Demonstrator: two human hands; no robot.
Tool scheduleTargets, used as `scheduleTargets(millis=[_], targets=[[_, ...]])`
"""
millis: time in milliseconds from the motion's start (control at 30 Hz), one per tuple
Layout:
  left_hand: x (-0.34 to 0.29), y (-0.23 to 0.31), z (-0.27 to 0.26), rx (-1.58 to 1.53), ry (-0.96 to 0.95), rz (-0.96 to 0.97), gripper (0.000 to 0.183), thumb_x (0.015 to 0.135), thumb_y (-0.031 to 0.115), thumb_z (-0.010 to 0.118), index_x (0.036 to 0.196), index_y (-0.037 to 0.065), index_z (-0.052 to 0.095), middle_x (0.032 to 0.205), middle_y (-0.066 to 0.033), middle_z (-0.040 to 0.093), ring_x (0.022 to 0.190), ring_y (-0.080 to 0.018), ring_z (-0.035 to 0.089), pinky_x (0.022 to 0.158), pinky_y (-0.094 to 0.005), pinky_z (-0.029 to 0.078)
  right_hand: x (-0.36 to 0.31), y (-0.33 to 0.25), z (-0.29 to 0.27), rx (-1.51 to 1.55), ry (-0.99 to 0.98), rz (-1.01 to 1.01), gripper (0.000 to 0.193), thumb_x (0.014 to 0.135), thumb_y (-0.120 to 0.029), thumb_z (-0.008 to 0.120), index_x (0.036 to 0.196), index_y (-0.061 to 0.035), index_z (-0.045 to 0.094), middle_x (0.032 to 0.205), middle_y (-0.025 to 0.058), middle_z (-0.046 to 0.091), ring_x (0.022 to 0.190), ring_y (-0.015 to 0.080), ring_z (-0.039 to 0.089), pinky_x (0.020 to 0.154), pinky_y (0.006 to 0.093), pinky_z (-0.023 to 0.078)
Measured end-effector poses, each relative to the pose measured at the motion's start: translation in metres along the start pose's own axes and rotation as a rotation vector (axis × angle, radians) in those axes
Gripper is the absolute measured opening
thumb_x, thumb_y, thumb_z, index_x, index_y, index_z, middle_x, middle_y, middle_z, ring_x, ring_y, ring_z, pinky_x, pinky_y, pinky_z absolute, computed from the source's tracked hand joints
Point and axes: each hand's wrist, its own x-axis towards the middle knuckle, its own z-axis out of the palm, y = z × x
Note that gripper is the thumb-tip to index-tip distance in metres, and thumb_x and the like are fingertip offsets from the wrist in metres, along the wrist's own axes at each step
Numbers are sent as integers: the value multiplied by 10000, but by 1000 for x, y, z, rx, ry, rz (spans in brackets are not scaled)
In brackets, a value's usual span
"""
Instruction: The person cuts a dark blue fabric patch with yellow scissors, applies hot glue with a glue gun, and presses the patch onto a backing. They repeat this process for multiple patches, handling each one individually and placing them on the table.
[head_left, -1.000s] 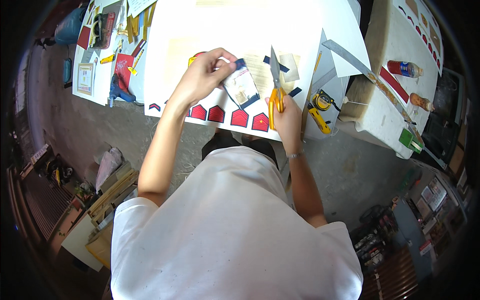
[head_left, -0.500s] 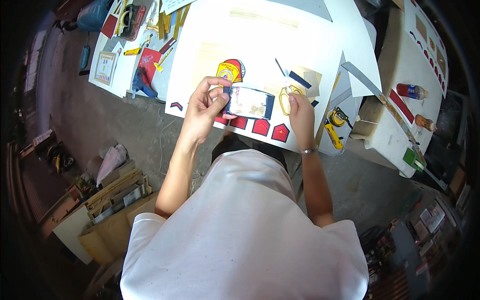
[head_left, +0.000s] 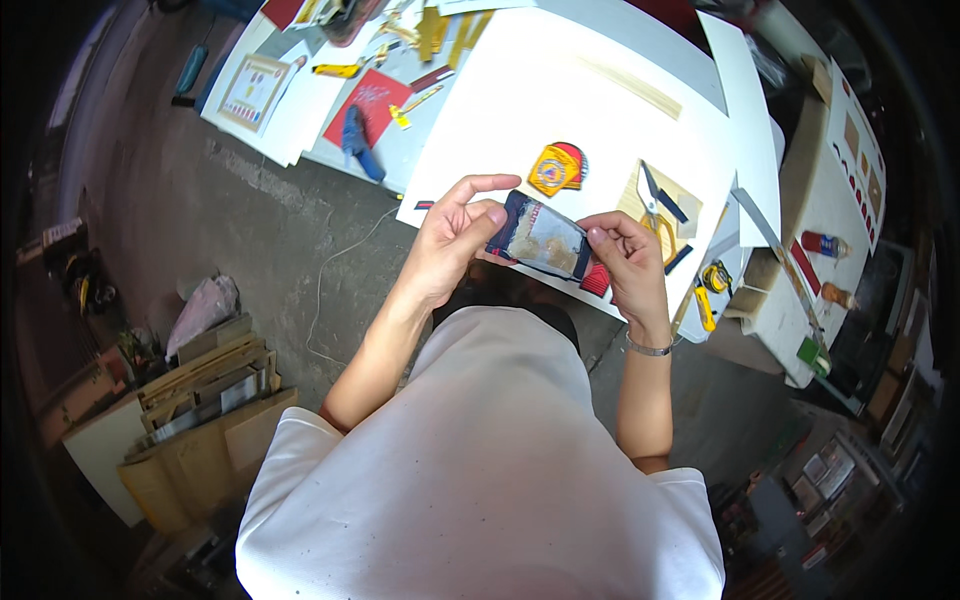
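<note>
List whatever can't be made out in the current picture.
Head view:
Navy-edged piece: far side faces away; left hand and right hand partly cover it.
Red badges: partly hidden behind the hands and that piece.
Red patch: partly covered by the yellow patch.
Bordered sheet: details too small.

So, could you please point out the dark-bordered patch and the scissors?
Dark-bordered patch point(head_left: 543, 238): head view, middle of its face.
Scissors point(head_left: 652, 207): head view, where blades meet handles.

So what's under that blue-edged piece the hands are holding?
Below the blue-edged piece, part of a red striped patch peeks out near the right hand, on the white board. Whatever the piece covers can't be seen.
</note>
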Motion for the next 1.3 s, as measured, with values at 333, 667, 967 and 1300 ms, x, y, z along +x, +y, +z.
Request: scheduleTargets(millis=[333,667,967,1300], targets=[[-52,16,-94,87,234,156,223,986,37,629,1207,13,649,1030,-38,712,749,-7,588,623,-184,492,61,-1,92,-177,-231,-74,222,1037,-158,594,1063,27,714,822,16,669,712,63,572,667,216,467],[-141,37,-139,-4,708,287,227,965,10,640,1188,-24,621,987,-79,715,839,-87,671,717,-225,550,178,139,154,-619,-186,-80,264,965,-177,672,1161,-1,651,846,84,676,719,167,626,692,296,526],[-195,202,-245,401,-195,820,306,963,81,647,1202,-33,493,1113,-297,664,986,-433,717,819,-469,640,258,255,284,-963,125,-283,803,775,-375,854,1351,49,490,1198,255,570,1089,402,586,937,448,488],[-157,218,-379,-1,159,668,247,986,152,615,1157,13,505,1099,-177,685,914,-228,693,785,-340,579,250,242,332,-857,426,-69,408,893,-349,712,958,53,685,761,209,712,711,315,717,684,401,543]])
